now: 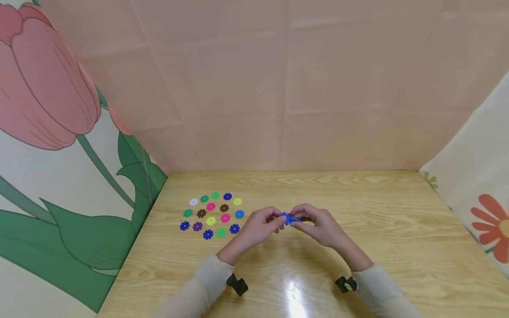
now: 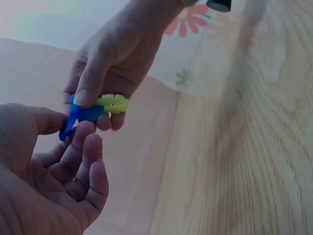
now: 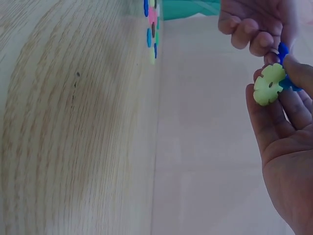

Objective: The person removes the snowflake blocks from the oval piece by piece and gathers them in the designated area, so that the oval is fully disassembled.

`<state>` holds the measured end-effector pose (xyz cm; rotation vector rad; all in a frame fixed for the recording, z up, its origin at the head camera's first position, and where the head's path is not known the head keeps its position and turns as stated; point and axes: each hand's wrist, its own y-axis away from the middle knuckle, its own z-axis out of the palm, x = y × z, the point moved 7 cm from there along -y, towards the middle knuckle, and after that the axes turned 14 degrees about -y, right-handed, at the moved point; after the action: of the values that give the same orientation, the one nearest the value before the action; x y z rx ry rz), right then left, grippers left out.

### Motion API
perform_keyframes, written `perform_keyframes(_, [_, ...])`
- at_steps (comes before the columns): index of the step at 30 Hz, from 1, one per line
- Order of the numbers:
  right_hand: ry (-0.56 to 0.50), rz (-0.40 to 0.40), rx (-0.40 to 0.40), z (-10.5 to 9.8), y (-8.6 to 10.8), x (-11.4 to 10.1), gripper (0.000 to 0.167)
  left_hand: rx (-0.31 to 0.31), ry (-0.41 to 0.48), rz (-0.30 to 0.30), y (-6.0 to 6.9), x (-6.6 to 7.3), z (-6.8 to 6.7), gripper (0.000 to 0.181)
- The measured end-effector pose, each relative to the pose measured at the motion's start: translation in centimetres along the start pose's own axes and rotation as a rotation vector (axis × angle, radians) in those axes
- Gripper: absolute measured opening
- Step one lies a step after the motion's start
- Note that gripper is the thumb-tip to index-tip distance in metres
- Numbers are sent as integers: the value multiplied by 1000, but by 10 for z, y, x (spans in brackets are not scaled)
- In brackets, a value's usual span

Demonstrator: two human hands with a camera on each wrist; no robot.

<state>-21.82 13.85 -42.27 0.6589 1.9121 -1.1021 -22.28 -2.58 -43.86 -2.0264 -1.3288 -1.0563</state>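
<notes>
Above the middle of the table, my left hand (image 1: 262, 226) pinches a dark blue notched disc (image 1: 286, 218) between thumb and fingertips. Facing it, my right hand (image 1: 320, 225) pinches a lighter blue notched disc (image 2: 90, 113) that has a yellow-green notched disc (image 3: 268, 85) joined to it. In the left wrist view the dark blue disc stands at an angle against the lighter blue one. Fingers cover the spot where the two blue discs meet, so I cannot tell how deeply they are slotted together.
On the table (image 1: 397, 229), left of my hands, several loose notched discs lie spread flat, among them a white disc (image 1: 193, 202), a purple disc (image 1: 197, 226) and a pink disc (image 1: 225, 218). A plain pinkish cloth (image 1: 238, 88) hangs behind the table.
</notes>
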Motion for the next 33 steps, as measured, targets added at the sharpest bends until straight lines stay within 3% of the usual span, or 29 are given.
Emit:
perform_keyframes(5, [9,3,26,-1,1,1,19,24,104,-46,-2,-1,1,18])
perform_keyframes(10, [117,-85,43,-3,1,-3,21,32,205,-80,-4,-1,2,18])
perform_keyframes(16, [172,-190,32,-1,0,-11,21,12,200,-103,-5,-2,3,21])
perform_keyframes(22, [176,-244,41,0,1,-11,22,-10,205,-97,-7,-3,5,21])
perform_keyframes(33, [145,-154,72,-6,1,-5,21,30,160,-136,-4,-11,-1,21])
